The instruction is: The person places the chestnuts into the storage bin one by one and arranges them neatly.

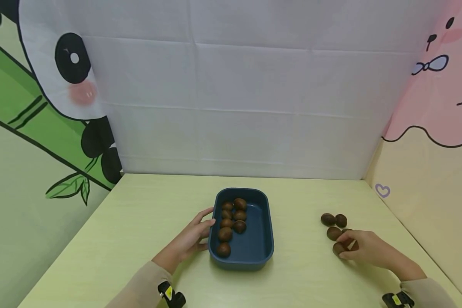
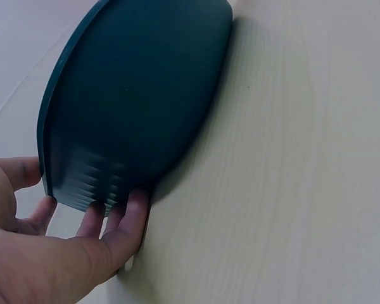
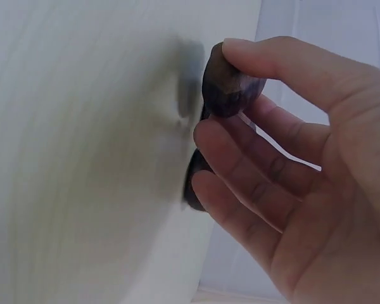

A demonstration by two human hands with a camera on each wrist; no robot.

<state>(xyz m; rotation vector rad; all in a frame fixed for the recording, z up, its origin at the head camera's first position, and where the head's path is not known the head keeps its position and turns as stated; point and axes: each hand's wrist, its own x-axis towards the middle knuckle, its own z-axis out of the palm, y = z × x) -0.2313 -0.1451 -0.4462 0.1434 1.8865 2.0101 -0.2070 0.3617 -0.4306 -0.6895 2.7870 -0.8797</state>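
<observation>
Dark blue, round-cornered plastic tray [image 1: 259, 237] sits on our pale yellow counter [image 1: 300, 273], relaxed fingers of our left hand [image 1: 189, 240] against its left wall, a touch best kept light. With our right hand [image 1: 369, 250] we pinch one glossy brown, rounded chestnut [image 1: 339, 249] beside loose chestnuts [image 1: 327, 219] at right; lifting straight up should spare them.

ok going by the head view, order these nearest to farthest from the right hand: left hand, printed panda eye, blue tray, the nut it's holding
1. Held nut: in the right hand.
2. Blue tray: to that hand's left.
3. Left hand: at the tray's left side.
4. Printed panda eye: upper left of the picture.
</observation>
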